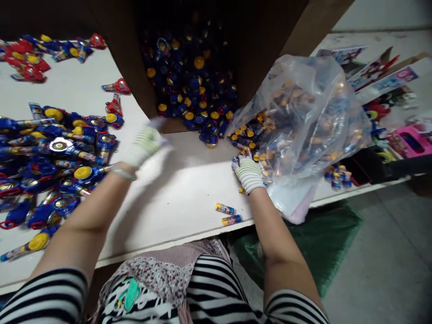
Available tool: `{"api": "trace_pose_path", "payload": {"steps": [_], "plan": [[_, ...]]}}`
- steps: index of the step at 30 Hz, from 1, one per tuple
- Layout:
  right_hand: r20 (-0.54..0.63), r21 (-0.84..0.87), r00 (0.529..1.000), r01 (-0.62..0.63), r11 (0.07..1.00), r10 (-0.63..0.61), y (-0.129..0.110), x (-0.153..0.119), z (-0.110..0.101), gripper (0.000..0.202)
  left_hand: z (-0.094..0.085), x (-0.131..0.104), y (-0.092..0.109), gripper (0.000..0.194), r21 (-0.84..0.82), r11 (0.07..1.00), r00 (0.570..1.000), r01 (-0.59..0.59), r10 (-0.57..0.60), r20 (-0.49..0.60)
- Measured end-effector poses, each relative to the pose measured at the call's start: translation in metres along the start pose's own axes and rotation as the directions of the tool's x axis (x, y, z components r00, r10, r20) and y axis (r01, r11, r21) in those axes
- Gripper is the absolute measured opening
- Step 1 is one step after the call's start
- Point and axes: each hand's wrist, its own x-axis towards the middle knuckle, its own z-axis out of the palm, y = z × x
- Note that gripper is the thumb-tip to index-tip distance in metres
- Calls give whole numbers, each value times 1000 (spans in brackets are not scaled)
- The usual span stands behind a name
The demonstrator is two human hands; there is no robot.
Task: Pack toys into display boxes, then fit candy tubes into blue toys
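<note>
My left hand (146, 143), in a striped white glove, is smeared by motion above the white table, near the front left corner of the cardboard box. Its fingers are too blurred to read. My right hand (249, 173), gloved alike, is at the edge of a pile of small yellow-capped tubes (248, 132). Its fingers curl down around a tube there, partly hidden. The pile spills from a clear plastic bag (313, 112) full of such tubes. Two loose tubes (225, 209) lie near the table's front edge.
An open cardboard box (126, 58) holds many blue and yellow toys (192, 94). More blue toys (40, 171) are heaped at left, with red ones (30, 63) behind. At right lie printed cards (388, 85), a pink toy (410, 140) and a tube cluster (338, 176).
</note>
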Motion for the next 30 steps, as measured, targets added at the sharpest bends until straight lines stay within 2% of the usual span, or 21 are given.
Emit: {"api": "trace_pose_path", "payload": {"steps": [2,3,4,5,7,8,10,12,13,14,15,17,19,21,25,30], "plan": [[48,-31,998,46,998,-45,-15,1,-2,41,77,14,-12,55,76,997,975,-10,-7,220],[53,-20,996,78,997,-77,-21,0,-2,40,108,21,-17,57,151,988,953,-31,-16,301],[41,16,994,104,994,-105,-26,-2,-2,39,133,26,-21,57,342,934,916,-104,-44,399],[16,78,992,126,989,-127,-30,-6,0,38,151,30,-24,59,465,872,892,-150,-83,444],[-46,250,985,173,953,-167,-31,-14,5,41,167,33,-28,57,615,760,869,-212,-141,474],[-61,329,981,192,925,-182,-30,-19,9,42,166,31,-30,55,632,746,871,-211,-150,468],[-39,393,969,240,888,-244,-25,-29,17,43,149,21,-34,49,634,744,877,-209,-145,459],[36,344,951,277,897,-308,-23,-36,24,41,122,4,-38,52,547,832,904,-91,-161,396],[73,309,944,286,907,-322,-24,-40,26,41,108,-7,-39,56,420,907,922,27,-185,341],[87,295,937,300,907,-339,-26,-43,26,41,93,-18,-39,61,219,962,932,161,-221,288],[69,316,929,325,892,-363,-30,-46,26,42,80,-30,-39,64,-30,960,931,280,-263,254],[-36,419,904,401,815,-427,-41,-51,22,44,61,-54,-35,65,-434,805,911,405,-316,263],[-137,495,867,479,725,-479,-55,-58,16,45,51,-76,-30,62,-592,685,905,425,-304,298],[-166,497,851,509,703,-498,-68,-66,11,45,50,-91,-28,62,-592,702,918,396,-307,251],[-128,381,859,505,775,-496,-83,-84,2,47,54,-103,-29,63,-490,815,946,310,-314,77],[-33,199,849,522,829,-527,-86,-98,-13,42,54,-101,-27,54,-430,849,951,306,-296,94]]}}
